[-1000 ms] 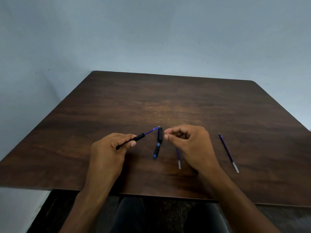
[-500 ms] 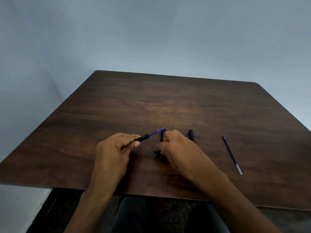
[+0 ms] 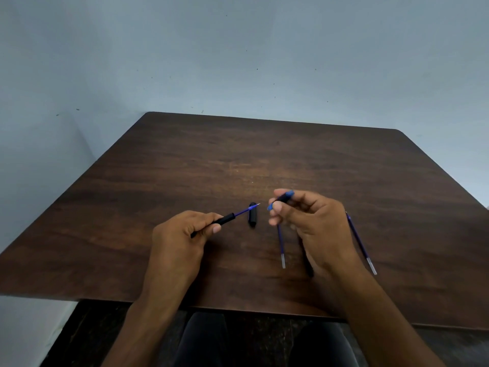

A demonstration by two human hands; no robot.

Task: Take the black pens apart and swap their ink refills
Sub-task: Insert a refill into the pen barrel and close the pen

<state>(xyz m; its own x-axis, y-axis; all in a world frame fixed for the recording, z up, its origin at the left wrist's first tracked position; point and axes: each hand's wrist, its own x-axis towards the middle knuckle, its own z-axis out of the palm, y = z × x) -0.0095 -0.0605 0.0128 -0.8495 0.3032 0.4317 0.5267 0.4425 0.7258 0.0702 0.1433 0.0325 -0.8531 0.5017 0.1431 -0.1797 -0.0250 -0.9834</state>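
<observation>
A black pen barrel (image 3: 225,221) was gripped in the left hand (image 3: 182,234), with a blue ink refill (image 3: 244,211) seated in it and its tip projecting toward the middle of the table. A short black-and-blue pen piece (image 3: 282,199), apparently a tip section, was pinched between the thumb and fingers of the right hand (image 3: 312,229), raised just off the wooden table (image 3: 185,168) and near the refill tip, not touching it.

The disassembly was judged to be done: a black cap (image 3: 252,215) lay between the hands, one loose refill (image 3: 281,246) lay just beside the right hand, a second loose refill (image 3: 361,245) lay to its right, and a second black barrel (image 3: 307,260) was partly hidden under the right wrist. One refill appeared already placed; closing that pen with the held piece and rebuilding the other were judged to remain.

Wide bare tabletop was left beyond the hands and to the left. The second loose refill lay nearer the right edge, and the barrel under the wrist lay closest to the near edge, where a roll-off could be risked.
</observation>
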